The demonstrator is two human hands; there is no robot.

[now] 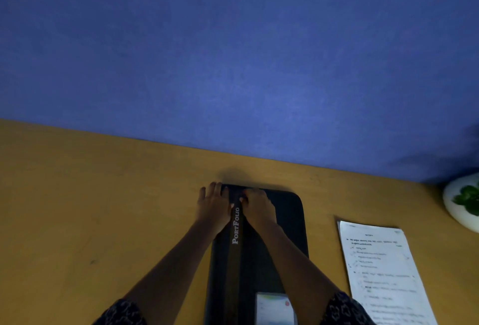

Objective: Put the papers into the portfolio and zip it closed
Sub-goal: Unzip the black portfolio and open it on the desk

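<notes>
Portfolio [274, 241] on wooden desk [103, 208]

The portfolio [280, 234] looks like matt black cloth, with a smoother, slightly shinier band carrying pale printed lettering. The desk [103, 195] is smooth ochre wood-look laminate — faintly scuffed. The papers [383, 273] near its right edge are thin white printed sheets. The wall [233, 52] behind — matt blue, finely grained.

papers [383, 270] right of portfolio [282, 234], on table [103, 195]
</notes>
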